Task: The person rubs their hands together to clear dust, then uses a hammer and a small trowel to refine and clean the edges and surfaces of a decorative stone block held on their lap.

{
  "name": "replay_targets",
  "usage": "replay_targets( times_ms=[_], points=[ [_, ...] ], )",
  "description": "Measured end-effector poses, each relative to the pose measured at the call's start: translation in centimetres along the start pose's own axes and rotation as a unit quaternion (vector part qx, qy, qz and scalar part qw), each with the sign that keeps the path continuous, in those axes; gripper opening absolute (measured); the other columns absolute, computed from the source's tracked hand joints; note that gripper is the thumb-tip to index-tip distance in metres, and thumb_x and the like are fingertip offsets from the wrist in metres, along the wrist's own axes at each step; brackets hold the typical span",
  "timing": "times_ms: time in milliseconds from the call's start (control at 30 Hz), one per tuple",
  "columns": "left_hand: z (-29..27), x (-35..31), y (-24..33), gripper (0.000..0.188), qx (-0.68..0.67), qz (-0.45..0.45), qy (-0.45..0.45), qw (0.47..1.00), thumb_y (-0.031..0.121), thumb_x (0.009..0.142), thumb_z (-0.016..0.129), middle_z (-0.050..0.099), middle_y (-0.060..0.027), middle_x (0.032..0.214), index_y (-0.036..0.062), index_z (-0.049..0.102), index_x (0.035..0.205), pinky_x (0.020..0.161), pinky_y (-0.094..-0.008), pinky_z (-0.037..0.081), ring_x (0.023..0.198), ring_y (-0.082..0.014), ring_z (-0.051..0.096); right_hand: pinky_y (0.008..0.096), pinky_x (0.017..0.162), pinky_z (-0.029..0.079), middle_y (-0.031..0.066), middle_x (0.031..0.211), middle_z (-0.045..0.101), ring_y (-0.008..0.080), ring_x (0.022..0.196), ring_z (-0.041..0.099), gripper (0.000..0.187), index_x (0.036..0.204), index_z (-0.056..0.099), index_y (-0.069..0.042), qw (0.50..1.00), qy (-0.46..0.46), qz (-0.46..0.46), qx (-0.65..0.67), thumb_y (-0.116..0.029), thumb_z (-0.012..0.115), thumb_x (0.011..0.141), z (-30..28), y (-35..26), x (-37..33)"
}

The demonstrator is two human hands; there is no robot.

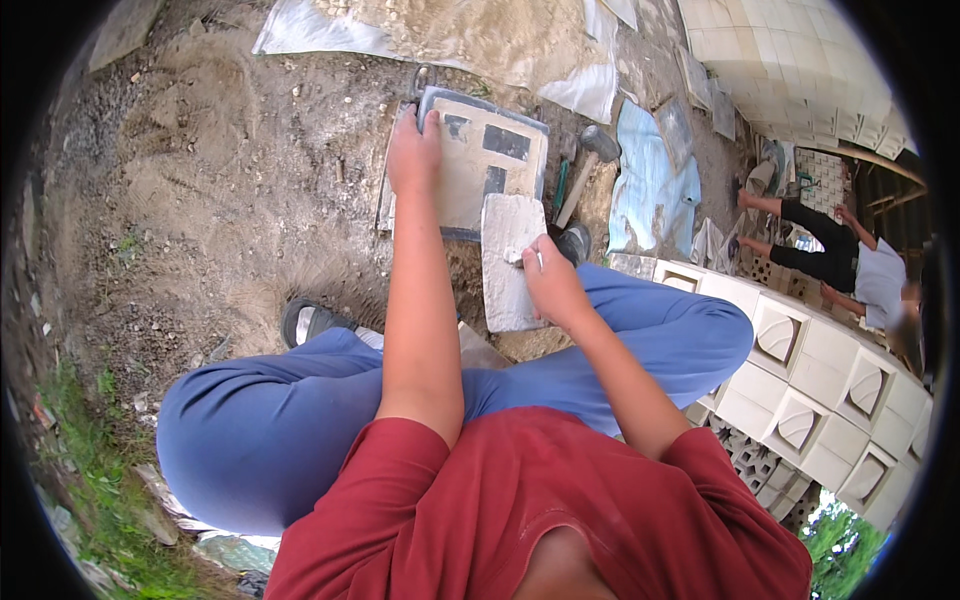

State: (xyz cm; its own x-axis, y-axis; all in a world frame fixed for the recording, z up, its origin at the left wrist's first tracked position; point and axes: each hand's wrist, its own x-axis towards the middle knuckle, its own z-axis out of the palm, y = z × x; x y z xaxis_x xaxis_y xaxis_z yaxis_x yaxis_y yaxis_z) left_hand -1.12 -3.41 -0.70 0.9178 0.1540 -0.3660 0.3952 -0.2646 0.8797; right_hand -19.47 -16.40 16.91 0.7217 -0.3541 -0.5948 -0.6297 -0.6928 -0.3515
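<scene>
A square metal block mould (465, 160) lies on the ground ahead of me, smeared with pale cement and showing dark rectangular openings. My left hand (414, 150) is closed on its left edge, fingers partly hidden over the side. My right hand (552, 282) grips a pale, cement-caked rectangular float (512, 265) by its middle. The float overlaps the mould's near right corner in the view; whether they touch I cannot tell. Just right of the mould lie a mallet (598, 146) with a grey head and a thin green-handled tool (561, 184).
A sheet with sandy mix (460, 35) spreads beyond the mould. A light blue sack (645, 190) lies to the right. Stacked cream blocks (790, 350) line the right side, with another person (850, 255) behind them. Bare dirt (220, 200) extends left.
</scene>
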Motion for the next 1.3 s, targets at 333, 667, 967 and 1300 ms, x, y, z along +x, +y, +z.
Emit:
replay_targets(
  times_ms=[333,667,967,1300],
  points=[
    [-0.5,-0.7,-0.9,0.045,-0.014,0.043,0.038,0.998,0.041,0.099,0.059,0.068,-0.0168,0.130,0.0128,0.066,0.134,0.100,-0.0465,0.050,0.117,-0.0376,0.064,0.0583,0.079,0.050,0.0326,0.092,0.067,0.0546,0.093,0.063,0.024,0.109,0.054,-0.005,0.998,0.043,-0.039,-0.038,-0.028,0.052,0.104,-1.4,3.0,-3.5],
    [0.8,-1.7,-1.4,0.044,-0.128,0.047,0.005,0.991,0.034,0.100,0.061,0.072,-0.0154,0.125,0.0161,0.063,0.140,0.098,-0.0393,0.052,0.113,-0.0304,0.069,0.0582,0.075,0.050,0.0334,0.088,0.067,0.0527,0.084,0.065,0.028,0.110,0.053,-0.002,0.987,0.078,-0.128,-0.059,-0.030,0.049,0.104,-2.7,3.0,8.0],
    [-0.2,-1.3,-2.4,0.043,-0.145,0.047,0.019,0.988,0.031,0.100,0.063,0.074,-0.0153,0.120,0.0141,0.065,0.139,0.095,-0.0347,0.052,0.107,-0.0251,0.071,0.0606,0.075,0.048,0.0340,0.087,0.066,0.0552,0.088,0.063,0.024,0.108,0.051,-0.005,0.994,0.018,-0.089,-0.062,-0.029,0.054,0.103,-0.3,6.0,-4.7],
    [-0.3,-2.4,-2.1,0.041,-0.118,0.058,0.020,0.991,0.032,0.101,0.062,0.074,-0.0139,0.120,0.0196,0.065,0.140,0.093,-0.0345,0.053,0.106,-0.0248,0.072,0.0582,0.078,0.049,0.0335,0.090,0.067,0.0537,0.089,0.063,0.026,0.109,0.055,-0.003,0.968,0.142,-0.202,-0.054,-0.028,0.052,0.103,-2.9,2.9,6.2]
  ],
)
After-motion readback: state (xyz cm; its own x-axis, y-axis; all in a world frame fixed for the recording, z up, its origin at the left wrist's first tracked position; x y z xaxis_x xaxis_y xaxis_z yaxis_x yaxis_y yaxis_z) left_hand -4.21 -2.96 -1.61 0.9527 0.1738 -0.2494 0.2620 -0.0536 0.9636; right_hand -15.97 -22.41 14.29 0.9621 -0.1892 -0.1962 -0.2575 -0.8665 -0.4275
